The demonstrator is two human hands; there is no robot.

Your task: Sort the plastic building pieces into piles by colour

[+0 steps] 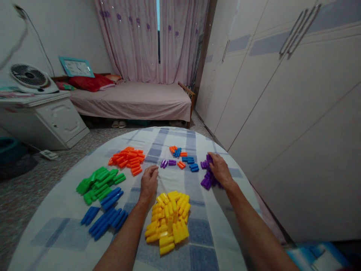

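My right hand (220, 170) is at the far right of the table, its fingers bent down onto a pile of purple plastic blocks (208, 181) and closed on one of them; the fingertips are partly hidden. My left hand (149, 182) rests low over the cloth near the middle, fingers curled together, and whatever is in them is hidden. Just right of it lie small purple blocks (172, 163). Beyond and beside these are an orange block (181, 165), blue blocks (194, 167) and a small mixed orange and blue group (177, 152).
A yellow pile (169, 220) lies between my forearms. To the left are orange (128, 158), green (100, 183) and blue piles (105, 222). A checked cloth (203, 226) covers the round table. Beyond stand a bed (135, 98), a wardrobe (282, 113) and a cabinet (60, 122).
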